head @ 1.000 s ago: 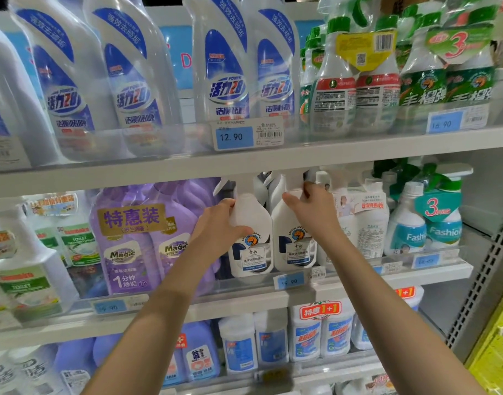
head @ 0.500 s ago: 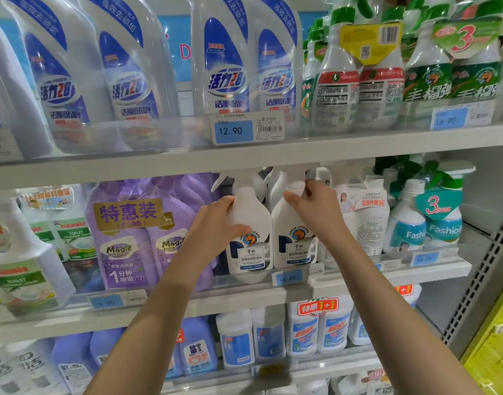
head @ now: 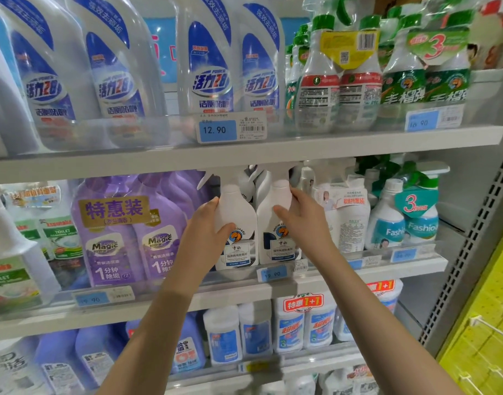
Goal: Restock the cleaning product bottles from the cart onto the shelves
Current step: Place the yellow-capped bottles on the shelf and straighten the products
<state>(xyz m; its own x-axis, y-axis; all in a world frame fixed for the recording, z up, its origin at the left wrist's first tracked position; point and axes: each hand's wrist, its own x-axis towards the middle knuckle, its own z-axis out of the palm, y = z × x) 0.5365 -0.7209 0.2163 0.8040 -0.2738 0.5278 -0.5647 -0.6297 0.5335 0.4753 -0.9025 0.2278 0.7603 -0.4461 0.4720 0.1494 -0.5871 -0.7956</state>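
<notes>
view: head, the only one
step: looks like seating/facing two bottles at the front of the middle shelf [head: 387,270], one per hand; placement nearly done
left spray bottle [head: 241,212]: upright, base behind the clear front lip, just right of the purple bottles [head: 116,238]
right spray bottle [head: 273,246]: upright, touching the left one, above the 19.90 price tag [head: 273,273]
left hand [head: 207,223]: curled round the left bottle's shoulder, thumb [head: 227,227] on the front, fingers wrapped to its far left side
right hand [head: 304,220]: grips the right bottle at shoulder and neck, thumb [head: 280,210] across the front, fingers round the right side
trigger heads: tucked close under the upper shelf [head: 244,155]; can't tell if they touch it, edge hides them
next move: probably nudge both back flush, labels forward, let go without tipping either, then go back for more stock
risk: tight headroom, heads may snag on pull-out
cart: not in view
</notes>
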